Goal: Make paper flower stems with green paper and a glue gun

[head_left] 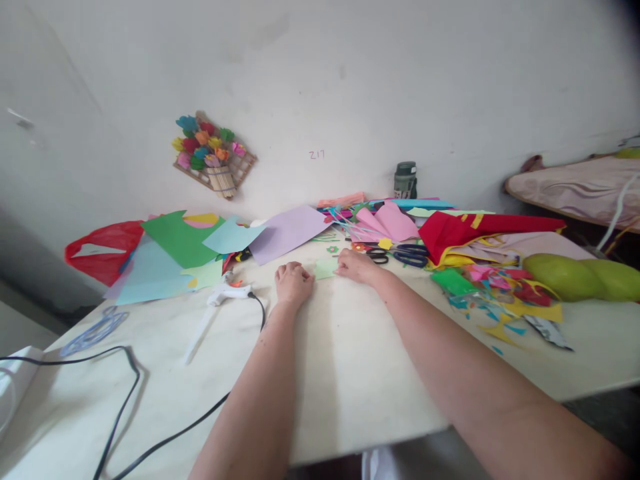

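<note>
A small light green paper piece [326, 269] lies on the tabletop between my two hands. My left hand [294, 284] is at its left edge, fingers curled and closed with the tips by the paper. At the right edge, my right hand [357, 267] is closed in a pinch on the paper. A thin dark tip shows just left of the right fingers; I cannot make out what it is. Just beyond the paper lies a small green paper flower [332, 249]. Black-handled scissors [377, 255] and dark blue-handled scissors [411, 254] rest right of my right hand.
A white glue gun [227, 293] with a black cord [131, 360] lies on the left. Coloured paper sheets [173, 243] line the back. A red cloth [450, 233], paper scraps [505, 320] and a green cushion-like object [575, 277] are at the right. A bottle [405, 180] stands behind.
</note>
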A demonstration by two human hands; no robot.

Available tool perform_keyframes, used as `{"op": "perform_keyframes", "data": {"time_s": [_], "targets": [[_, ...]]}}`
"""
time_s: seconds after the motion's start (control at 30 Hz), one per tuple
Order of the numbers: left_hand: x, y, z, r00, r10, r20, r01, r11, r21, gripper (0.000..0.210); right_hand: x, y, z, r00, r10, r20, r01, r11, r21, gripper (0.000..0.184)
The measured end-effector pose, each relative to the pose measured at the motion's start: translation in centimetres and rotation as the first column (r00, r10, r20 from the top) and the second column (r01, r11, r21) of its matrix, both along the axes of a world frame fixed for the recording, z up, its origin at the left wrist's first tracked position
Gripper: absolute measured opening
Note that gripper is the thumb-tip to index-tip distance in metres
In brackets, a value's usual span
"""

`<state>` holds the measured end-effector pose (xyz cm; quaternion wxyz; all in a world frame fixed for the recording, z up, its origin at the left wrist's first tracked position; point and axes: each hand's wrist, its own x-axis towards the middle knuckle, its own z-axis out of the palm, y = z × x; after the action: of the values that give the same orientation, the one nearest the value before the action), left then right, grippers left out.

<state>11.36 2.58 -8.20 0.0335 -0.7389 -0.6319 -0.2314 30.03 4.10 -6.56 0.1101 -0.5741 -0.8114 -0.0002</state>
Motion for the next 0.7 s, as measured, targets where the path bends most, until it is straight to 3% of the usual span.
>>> {"op": "perform_keyframes", "data": {"time_s": [0.37, 0.53, 0.7], "targets": [[0.0, 0.2, -0.4, 0.999, 0.042, 0.018, -0.041, 0.999, -0.016, 0.018, 0.0, -0.1, 0.2, 0.986, -0.159, -0.057, 0.161, 0.987, 0.026, 0.034], [0.1, 0.3, -0.3, 0.996, 0.081, 0.027, -0.079, 0.994, -0.069, 0.017, 0.1, 0.4, -0.4, 0.965, -0.261, -0.04, 0.261, 0.965, 0.002, 0.071], [0.2, 0.3, -0.4, 0.991, 0.133, 0.004, -0.132, 0.987, -0.096, 0.019, 0.2, 1.0, -0.8, 0.972, -0.236, 0.003, 0.235, 0.966, -0.105, 0.076]]}}
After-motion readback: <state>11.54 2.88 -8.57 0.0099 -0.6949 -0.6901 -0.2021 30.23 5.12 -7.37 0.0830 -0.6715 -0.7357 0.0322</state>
